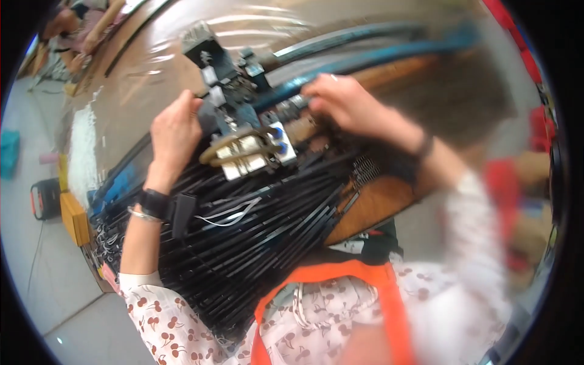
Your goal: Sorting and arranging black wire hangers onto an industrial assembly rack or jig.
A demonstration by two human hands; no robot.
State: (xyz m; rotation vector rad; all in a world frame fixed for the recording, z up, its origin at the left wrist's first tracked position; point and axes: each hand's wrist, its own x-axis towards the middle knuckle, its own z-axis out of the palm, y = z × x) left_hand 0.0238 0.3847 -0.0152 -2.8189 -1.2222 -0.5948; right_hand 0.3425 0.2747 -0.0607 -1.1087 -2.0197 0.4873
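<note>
A small metal bench machine (234, 112) with dark blocks stands on the table between my hands. On its near side is a white block with blue fittings (281, 140) and a looped tan tube (210, 153). My left hand (175, 129) is closed at the machine's left side, against a dark part; what its fingers hold is hidden. At the machine's right side my right hand (347, 102) is closed, with fingertips pinched beside a metal cylinder (293, 106). Anything in that pinch is too small to make out. A large spread of thin black rods (243, 231) lies just below both hands.
A blue bar (377, 61) and a grey hose (340, 39) run off to the far right. White strands (234, 213) lie on the rods. A yellow box (74, 218) sits by the left table edge. Another person (91, 36) is at the far left.
</note>
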